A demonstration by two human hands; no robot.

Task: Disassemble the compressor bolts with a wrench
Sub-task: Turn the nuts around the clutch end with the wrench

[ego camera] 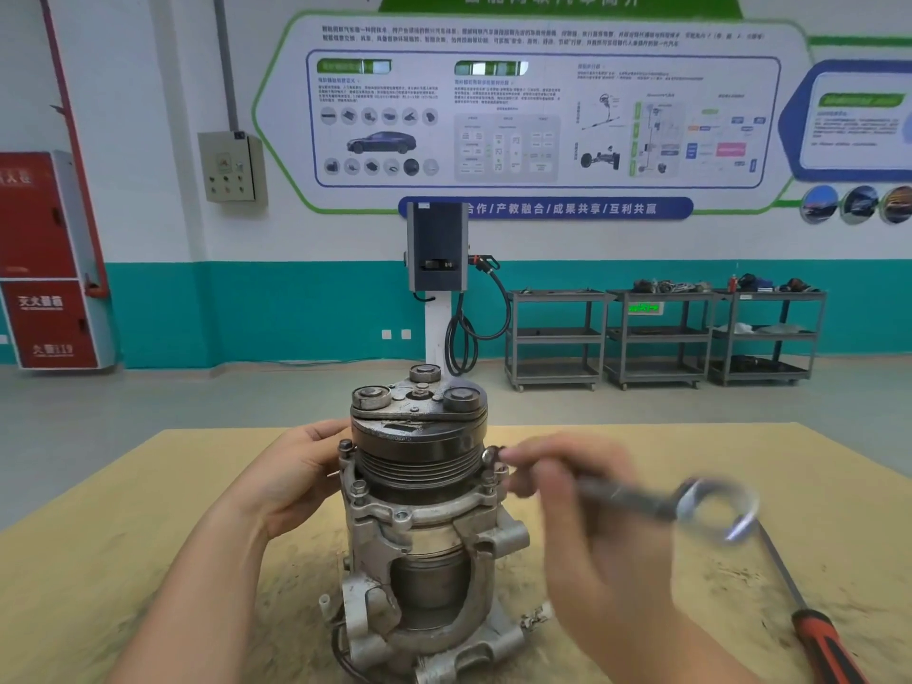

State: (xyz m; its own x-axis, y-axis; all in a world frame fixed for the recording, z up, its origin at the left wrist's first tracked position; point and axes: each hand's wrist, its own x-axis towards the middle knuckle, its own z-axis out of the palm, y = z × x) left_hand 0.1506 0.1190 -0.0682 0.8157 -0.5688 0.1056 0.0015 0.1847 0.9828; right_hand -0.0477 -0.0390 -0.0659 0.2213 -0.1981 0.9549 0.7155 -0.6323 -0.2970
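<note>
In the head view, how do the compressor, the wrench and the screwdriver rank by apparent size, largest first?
1. compressor, clearly largest.
2 and 3. wrench and screwdriver: unsure. The wrench is blurred and partly inside the right hand; the screwdriver is cut off by the frame edge.

Left hand reaches in from the lower left, forearm bare, palm turned toward the right hand, fingers curved, thumb up top. Fingertips are hidden from view, so the contact beyond the palm can't be told. Right hand comes in from the lower right, blurred, forearm bare, back of the hand facing the camera. Its fingers are curled round a tool shaft and point toward the left hand. The two hands sit well apart, at about the same height.
</note>
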